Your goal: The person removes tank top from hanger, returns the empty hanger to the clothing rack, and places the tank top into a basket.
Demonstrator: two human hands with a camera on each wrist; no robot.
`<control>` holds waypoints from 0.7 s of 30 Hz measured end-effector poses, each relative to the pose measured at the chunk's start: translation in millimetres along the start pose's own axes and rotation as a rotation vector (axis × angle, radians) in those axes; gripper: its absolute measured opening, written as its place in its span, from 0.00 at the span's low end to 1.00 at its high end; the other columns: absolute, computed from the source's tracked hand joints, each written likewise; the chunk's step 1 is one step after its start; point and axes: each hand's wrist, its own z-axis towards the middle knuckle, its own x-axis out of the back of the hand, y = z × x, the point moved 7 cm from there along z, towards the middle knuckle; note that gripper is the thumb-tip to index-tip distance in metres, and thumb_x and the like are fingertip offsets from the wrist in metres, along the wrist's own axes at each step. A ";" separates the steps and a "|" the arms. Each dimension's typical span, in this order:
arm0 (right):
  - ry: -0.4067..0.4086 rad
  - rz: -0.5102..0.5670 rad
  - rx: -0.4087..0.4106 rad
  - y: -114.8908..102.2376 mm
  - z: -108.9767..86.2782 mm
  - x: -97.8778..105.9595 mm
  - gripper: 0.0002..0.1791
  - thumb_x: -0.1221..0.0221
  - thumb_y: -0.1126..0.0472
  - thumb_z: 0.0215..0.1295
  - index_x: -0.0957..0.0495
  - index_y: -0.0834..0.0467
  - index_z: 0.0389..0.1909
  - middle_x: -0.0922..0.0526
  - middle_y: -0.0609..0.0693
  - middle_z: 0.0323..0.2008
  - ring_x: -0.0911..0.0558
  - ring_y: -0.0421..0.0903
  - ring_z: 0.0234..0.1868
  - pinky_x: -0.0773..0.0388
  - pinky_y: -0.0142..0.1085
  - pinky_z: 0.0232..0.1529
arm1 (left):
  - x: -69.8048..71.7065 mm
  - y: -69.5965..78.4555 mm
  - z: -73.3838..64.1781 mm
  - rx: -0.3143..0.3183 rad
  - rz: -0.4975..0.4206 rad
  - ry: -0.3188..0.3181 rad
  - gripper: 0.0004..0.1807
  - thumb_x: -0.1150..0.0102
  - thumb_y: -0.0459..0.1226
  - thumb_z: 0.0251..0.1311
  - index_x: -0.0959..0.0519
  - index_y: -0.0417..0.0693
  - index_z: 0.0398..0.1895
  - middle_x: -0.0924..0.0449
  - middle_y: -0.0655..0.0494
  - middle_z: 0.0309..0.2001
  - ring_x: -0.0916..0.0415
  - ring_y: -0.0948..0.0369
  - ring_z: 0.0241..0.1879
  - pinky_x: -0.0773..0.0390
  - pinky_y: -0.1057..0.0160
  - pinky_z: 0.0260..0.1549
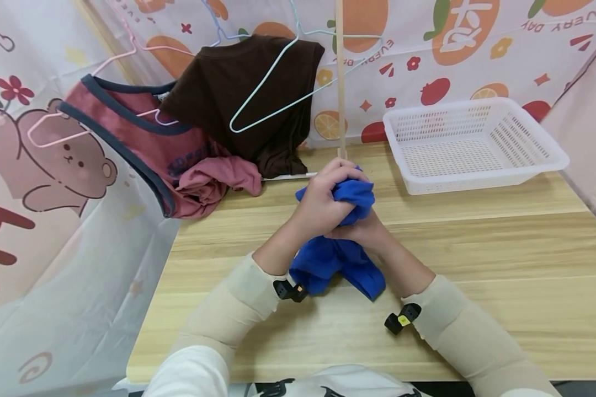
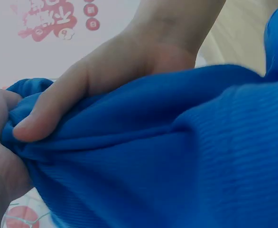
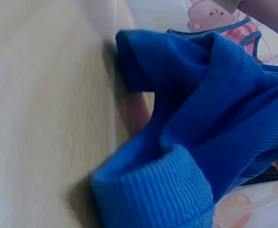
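Observation:
A blue ribbed garment (image 1: 338,259) is bunched between the two hands above the table, its lower part hanging below them. My left hand (image 1: 323,198) curls round the upper bunch, fingers wrapped over the cloth. Just beneath it my right hand (image 1: 362,229) grips the same bunch; much of it is hidden behind the left hand and the fabric. Gathered folds of the blue garment (image 2: 129,156) run into both hands in the left wrist view, with a thumb lying along the top. In the right wrist view a wide ribbed band and loose folds hang close over the wood.
A white mesh basket (image 1: 477,179) stands at the back right of the wooden table (image 1: 477,325). At the back left hang a brown shirt (image 1: 248,82) and a pink tank top (image 1: 124,121). A pale blue hanger (image 1: 283,121) hangs before the brown shirt, beside a wooden pole (image 1: 341,82).

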 end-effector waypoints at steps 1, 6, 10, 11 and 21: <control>0.005 0.043 -0.008 1.8 -0.5 -0.4 0.38 0.21 0.58 0.42 0.30 0.56 0.54 0.20 0.46 0.46 0.22 0.44 0.45 0.24 0.34 0.49 | -1.5 -0.1 -0.6 0.001 -0.031 0.001 0.10 0.41 0.26 0.57 0.17 0.41 0.41 0.22 0.50 0.46 0.26 0.58 0.50 0.25 0.62 0.54; -0.016 0.027 -0.005 5.5 -1.7 2.2 0.43 0.20 0.51 0.40 0.31 0.55 0.57 0.21 0.48 0.50 0.23 0.46 0.49 0.26 0.35 0.54 | 3.4 -1.5 -2.8 0.008 -0.127 0.061 0.09 0.42 0.24 0.58 0.18 0.38 0.40 0.21 0.46 0.46 0.26 0.56 0.52 0.26 0.60 0.57; -0.021 -0.143 -0.025 1.1 -4.5 10.2 0.46 0.23 0.61 0.45 0.37 0.59 0.65 0.25 0.54 0.58 0.25 0.51 0.57 0.32 0.42 0.64 | 15.2 -3.7 -6.5 -0.001 -0.162 0.151 0.09 0.42 0.22 0.55 0.18 0.35 0.39 0.21 0.41 0.46 0.26 0.54 0.54 0.27 0.57 0.58; -0.004 -0.197 -0.047 0.5 -5.8 14.1 0.46 0.24 0.63 0.46 0.37 0.59 0.66 0.26 0.55 0.59 0.25 0.51 0.58 0.32 0.44 0.64 | 17.9 -4.3 -7.9 -0.001 -0.163 0.172 0.09 0.42 0.22 0.54 0.19 0.34 0.38 0.21 0.40 0.46 0.26 0.54 0.54 0.27 0.57 0.59; 0.075 -0.957 0.197 -42.9 -11.5 36.0 0.35 0.29 0.64 0.53 0.28 0.62 0.63 0.20 0.60 0.56 0.21 0.57 0.56 0.27 0.52 0.60 | 25.8 -11.5 -24.7 0.195 -0.052 -0.163 0.41 0.32 0.27 0.52 0.38 0.49 0.70 0.32 0.51 0.65 0.35 0.60 0.64 0.30 0.52 0.62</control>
